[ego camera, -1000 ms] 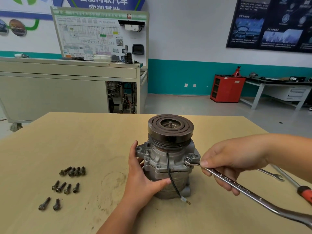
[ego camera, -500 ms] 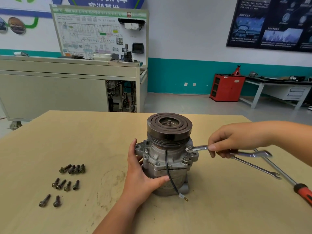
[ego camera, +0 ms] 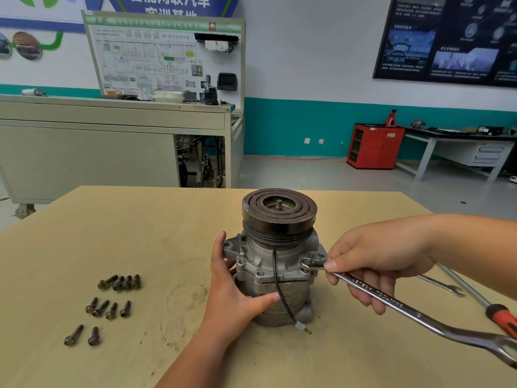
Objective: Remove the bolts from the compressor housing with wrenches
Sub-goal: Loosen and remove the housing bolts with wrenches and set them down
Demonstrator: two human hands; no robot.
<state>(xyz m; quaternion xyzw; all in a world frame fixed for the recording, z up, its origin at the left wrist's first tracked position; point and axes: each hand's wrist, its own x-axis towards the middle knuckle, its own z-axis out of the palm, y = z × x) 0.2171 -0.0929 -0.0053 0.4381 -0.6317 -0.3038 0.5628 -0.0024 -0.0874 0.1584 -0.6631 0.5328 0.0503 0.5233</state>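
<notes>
Compressor [ego camera: 275, 264] upright on table [ego camera: 126, 233], L hand [ego camera: 237, 298] wrapped round its housing, R hand [ego camera: 375, 264] clamped on wrench [ego camera: 391, 301] w/ its end on a flange bolt [ego camera: 306, 261] — risk: wrench looks angled, could slip off & round the head, or torque twists the body out of L grip.
</notes>
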